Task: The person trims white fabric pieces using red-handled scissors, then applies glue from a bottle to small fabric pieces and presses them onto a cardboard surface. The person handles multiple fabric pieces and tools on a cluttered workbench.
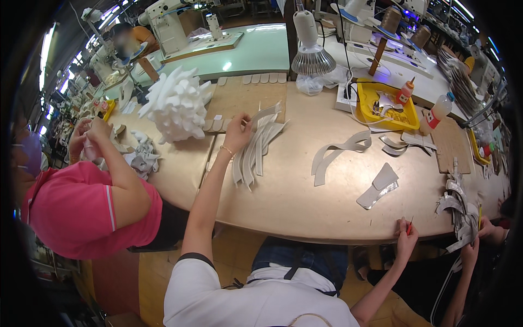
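Note:
My left hand (pixel 238 132) reaches far out over the table, its fingers closed on a curved grey strip (pixel 267 112) at the top of a pile. Below and beside that hand, several more pale grey strips (pixel 256 152) lie in a loose overlapping bundle. Close to the table's near edge, my right hand (pixel 405 240) grips a small red-handled tool (pixel 409 225) with a thin point; its exact kind is too small to tell. Between my hands lie two crossed grey strips (pixel 340 151) and, nearer my right hand, flat grey cut pieces (pixel 379 184).
A spiky white foam-like object (pixel 177 103) stands left, beside a brown board (pixel 229 94). A lamp (pixel 313 54) hangs behind. At right are a yellow tray (pixel 400 119), a bottle (pixel 437 113) and dark curved pieces (pixel 397 146). Co-workers sit left in a pink shirt (pixel 87 210) and right, hands (pixel 469 252) near strips.

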The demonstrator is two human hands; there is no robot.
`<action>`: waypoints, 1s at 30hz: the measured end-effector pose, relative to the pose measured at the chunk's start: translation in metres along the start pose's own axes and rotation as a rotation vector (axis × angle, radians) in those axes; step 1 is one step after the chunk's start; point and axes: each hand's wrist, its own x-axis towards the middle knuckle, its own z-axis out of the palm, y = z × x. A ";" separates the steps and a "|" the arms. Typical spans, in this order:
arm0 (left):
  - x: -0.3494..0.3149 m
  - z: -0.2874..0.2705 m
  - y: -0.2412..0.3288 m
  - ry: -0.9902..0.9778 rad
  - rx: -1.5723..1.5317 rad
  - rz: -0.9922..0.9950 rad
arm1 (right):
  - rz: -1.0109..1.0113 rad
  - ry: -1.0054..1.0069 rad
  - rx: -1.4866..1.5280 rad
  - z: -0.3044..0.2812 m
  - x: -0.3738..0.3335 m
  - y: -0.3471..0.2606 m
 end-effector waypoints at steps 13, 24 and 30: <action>-0.017 -0.053 0.013 -0.278 -0.594 -0.202 | -0.021 0.003 -0.001 -0.001 0.005 0.010; 0.024 0.001 0.029 -0.518 -0.510 -0.423 | -0.034 0.012 0.005 0.001 0.001 0.005; 0.025 -0.031 0.034 -0.435 -0.840 -0.499 | -0.032 0.027 0.029 0.002 0.000 0.003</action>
